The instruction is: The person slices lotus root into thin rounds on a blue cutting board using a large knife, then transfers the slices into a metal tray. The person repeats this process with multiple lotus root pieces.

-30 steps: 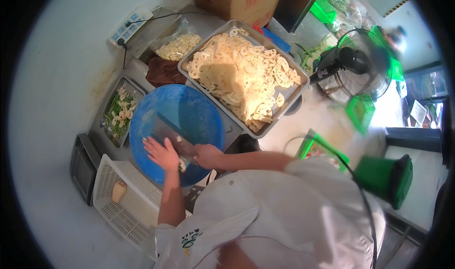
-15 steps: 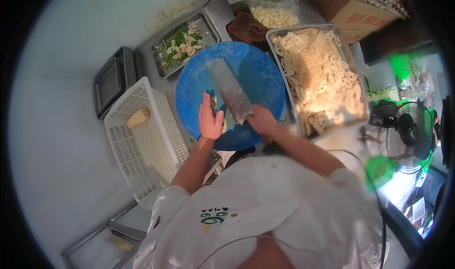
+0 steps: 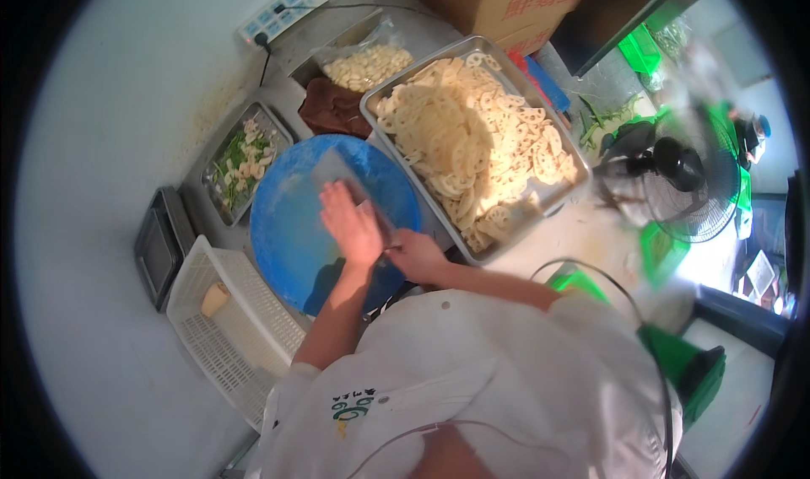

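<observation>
My right hand [image 3: 415,255] is closed around the handle of a cleaver [image 3: 336,167], whose wide grey blade is tilted over the right side of a round blue chopping board [image 3: 287,243]. My left hand [image 3: 350,226] lies alongside the blade, fingers stretched out, and covers part of it. Whether anything sits between the left palm and the blade is hidden. To the right of the board, a metal tray [image 3: 553,199] holds a heap of pale lotus root slices [image 3: 456,133]. A piece of lotus root [image 3: 216,299] lies in the white plastic basket [image 3: 245,319] at the left.
A small metal tray [image 3: 281,127] of green and white cut vegetables stands behind the board's left side. Beyond the board are a brown cloth [image 3: 332,110] and a bag of peeled cloves [image 3: 369,64]. A cardboard box [image 3: 502,7] and a fan [image 3: 675,165] stand farther right.
The view has swung toward the right. My left hand has moved from the lotus root slices on the board up against the cleaver blade; those slices no longer show on the board.
</observation>
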The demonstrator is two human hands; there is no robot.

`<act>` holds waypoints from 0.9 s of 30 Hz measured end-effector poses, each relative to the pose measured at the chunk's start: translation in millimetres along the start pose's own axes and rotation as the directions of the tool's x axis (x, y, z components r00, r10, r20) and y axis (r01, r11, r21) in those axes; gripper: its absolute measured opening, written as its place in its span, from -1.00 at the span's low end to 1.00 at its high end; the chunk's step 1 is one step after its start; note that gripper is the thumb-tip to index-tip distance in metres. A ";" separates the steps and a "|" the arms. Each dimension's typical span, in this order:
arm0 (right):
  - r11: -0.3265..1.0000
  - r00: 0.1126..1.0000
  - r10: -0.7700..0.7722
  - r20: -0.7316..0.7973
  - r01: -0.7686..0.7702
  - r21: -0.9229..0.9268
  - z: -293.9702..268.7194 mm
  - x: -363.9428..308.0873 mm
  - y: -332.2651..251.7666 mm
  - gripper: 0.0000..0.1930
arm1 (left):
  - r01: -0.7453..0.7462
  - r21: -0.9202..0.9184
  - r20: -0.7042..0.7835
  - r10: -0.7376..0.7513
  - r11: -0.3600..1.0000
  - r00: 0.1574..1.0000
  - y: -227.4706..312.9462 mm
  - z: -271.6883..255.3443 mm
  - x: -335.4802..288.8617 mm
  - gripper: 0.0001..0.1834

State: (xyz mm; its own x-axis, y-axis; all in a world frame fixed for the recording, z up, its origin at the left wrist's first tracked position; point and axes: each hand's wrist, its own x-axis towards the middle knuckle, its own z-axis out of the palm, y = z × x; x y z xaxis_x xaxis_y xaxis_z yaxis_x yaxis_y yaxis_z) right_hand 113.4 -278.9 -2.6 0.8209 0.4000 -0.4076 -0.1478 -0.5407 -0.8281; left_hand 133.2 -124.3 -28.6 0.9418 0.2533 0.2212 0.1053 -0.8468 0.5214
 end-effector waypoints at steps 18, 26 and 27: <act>0.783 0.738 0.526 -0.423 -0.226 0.579 -137.4 -158.1 166.9 -0.83 | -0.437 -0.009 0.102 0.435 0.900 0.894 99.0 102.7 69.7 -0.40; 0.834 0.805 0.370 -0.463 -0.069 0.547 -174.4 -118.6 154.4 -0.79 | -0.428 0.090 0.179 0.408 0.899 0.895 123.5 91.8 72.6 -0.48; 0.816 0.809 0.385 -0.444 -0.074 0.573 -175.6 -116.1 152.9 -0.78 | -0.458 0.117 0.175 0.436 0.881 0.883 129.4 92.1 70.8 -0.48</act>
State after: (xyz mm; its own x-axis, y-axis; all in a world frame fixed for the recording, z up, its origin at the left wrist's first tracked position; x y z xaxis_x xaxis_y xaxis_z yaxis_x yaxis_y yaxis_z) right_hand 92.4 -538.0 -14.3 0.8524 -0.2132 -0.4775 -0.4971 -0.0471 -0.8664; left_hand 242.9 -259.0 -21.4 0.9333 -0.2270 0.2783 -0.3012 -0.9169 0.2620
